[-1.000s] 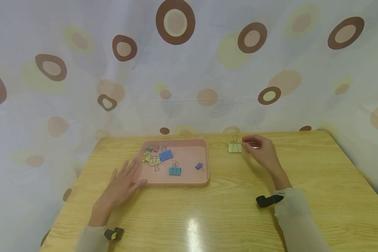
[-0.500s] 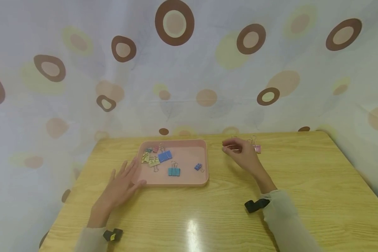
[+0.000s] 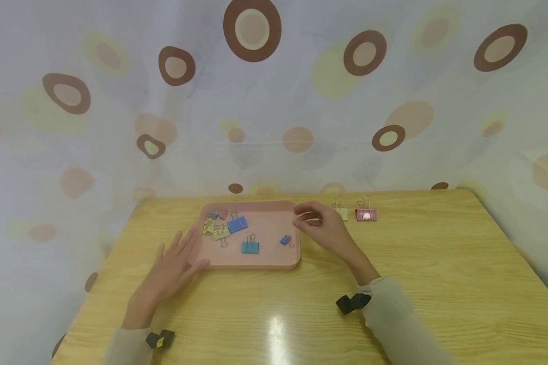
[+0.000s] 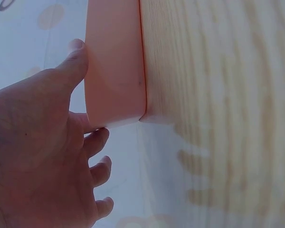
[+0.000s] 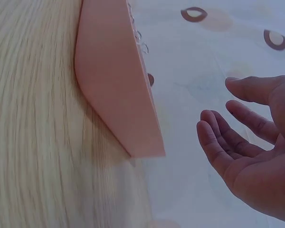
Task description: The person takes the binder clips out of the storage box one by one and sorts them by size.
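A shallow pink tray (image 3: 274,264) holds several binder clips toward its left side, among them a blue binder clip (image 3: 237,224) and a teal binder clip (image 3: 250,247). A small dark blue binder clip (image 3: 285,240) lies near its right wall. My left hand (image 3: 171,266) rests at the tray's left end, fingers spread, with thumb and fingertips at the rim in the left wrist view. Beside the right rim hovers my right hand (image 3: 324,227), its fingers loosely bent and nothing between them in the right wrist view.
Behind my right hand a pale yellow binder clip (image 3: 342,212) stands on the wooden table (image 3: 438,263), partly covered by the hand. A pink binder clip (image 3: 366,214) stands to its right. A patterned cloth (image 3: 301,91) hangs along the table's back edge.
My right hand has moved left, away from the pink and yellow binder clips, to the tray's right rim. The left hand keeps its place at the tray.
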The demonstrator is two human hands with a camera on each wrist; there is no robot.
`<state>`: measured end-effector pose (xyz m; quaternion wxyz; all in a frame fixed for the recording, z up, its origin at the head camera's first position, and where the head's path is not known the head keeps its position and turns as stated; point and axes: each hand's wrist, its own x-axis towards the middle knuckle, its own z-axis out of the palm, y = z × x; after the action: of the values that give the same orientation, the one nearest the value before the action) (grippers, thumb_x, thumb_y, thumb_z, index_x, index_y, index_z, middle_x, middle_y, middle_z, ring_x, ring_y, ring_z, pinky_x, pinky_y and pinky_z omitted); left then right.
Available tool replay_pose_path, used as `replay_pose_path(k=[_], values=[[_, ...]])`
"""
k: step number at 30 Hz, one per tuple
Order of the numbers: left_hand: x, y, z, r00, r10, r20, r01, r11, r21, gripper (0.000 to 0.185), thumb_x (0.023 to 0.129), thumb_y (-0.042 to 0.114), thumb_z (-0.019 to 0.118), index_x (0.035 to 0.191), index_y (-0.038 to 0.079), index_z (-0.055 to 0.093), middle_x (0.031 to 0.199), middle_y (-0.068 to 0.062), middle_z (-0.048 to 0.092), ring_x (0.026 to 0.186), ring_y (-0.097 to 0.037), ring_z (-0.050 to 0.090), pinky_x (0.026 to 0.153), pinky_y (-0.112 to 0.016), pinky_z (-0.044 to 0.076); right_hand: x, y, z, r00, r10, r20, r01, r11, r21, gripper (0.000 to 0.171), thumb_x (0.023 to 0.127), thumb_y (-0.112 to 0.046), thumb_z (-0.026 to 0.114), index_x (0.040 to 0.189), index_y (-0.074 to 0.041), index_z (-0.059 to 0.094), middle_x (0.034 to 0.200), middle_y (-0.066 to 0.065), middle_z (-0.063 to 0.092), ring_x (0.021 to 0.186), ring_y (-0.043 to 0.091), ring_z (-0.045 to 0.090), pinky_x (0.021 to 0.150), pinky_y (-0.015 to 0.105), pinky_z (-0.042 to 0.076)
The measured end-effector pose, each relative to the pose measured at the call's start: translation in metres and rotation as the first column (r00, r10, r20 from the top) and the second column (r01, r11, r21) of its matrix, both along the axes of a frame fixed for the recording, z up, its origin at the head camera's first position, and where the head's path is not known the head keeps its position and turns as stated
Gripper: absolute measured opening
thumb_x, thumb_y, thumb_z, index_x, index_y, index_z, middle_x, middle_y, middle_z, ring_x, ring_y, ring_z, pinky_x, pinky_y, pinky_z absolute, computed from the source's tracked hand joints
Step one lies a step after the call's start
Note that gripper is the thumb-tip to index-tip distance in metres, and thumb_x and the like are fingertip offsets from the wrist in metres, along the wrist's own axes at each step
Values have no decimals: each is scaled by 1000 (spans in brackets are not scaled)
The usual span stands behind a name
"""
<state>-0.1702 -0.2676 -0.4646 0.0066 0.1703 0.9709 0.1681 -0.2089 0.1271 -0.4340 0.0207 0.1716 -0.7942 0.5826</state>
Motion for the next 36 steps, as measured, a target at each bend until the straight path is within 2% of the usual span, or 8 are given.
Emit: replay_pose_path(k=[8,16,21,29,36], values=[[-1,0,-3,1000,-1,9,1,1000,5,80,105,54,50,164,8,21,170,-13,18,154,-46,12,116,-74,5,-8,-36,-3,998,62,-25,-62,998,11,37,98,-17,72,133,-7,65,121,10,68,108,27,68,93,40,58],[-1,0,-6,1000,-3,11,3,1000,-2,79,105,54,49,164,8,22,170,-13,17,154,-46,11,117,-74,5,-18,-69,-1,996,83,-36,-81,995,55,40,95,-10,74,133,2,65,123,20,66,104,32,69,93,43,57],[-1,-1,-4,1000,-6,6,6,1000,-9,80,105,55,48,164,8,22,170,-12,17,154,-46,11,116,-74,5,-27,-88,-4,996,86,36,-88,994,61,43,96,-12,74,135,1,63,128,21,65,110,32,66,97,43,55],[-1,-5,-5,1000,12,27,-12,1000,-8,81,105,55,49,165,10,18,171,-11,16,155,-45,10,117,-74,5,-41,-112,-16,985,85,152,-91,995,34,46,97,-27,73,138,-7,62,136,14,62,121,28,59,101,44,51],[-1,-4,-1,1000,2,16,-2,1000,5,81,105,56,49,165,10,20,171,-10,16,155,-44,10,117,-73,5,-54,-121,-31,981,52,189,-70,994,86,40,100,-22,70,137,-9,63,135,13,61,120,26,60,102,42,50]])
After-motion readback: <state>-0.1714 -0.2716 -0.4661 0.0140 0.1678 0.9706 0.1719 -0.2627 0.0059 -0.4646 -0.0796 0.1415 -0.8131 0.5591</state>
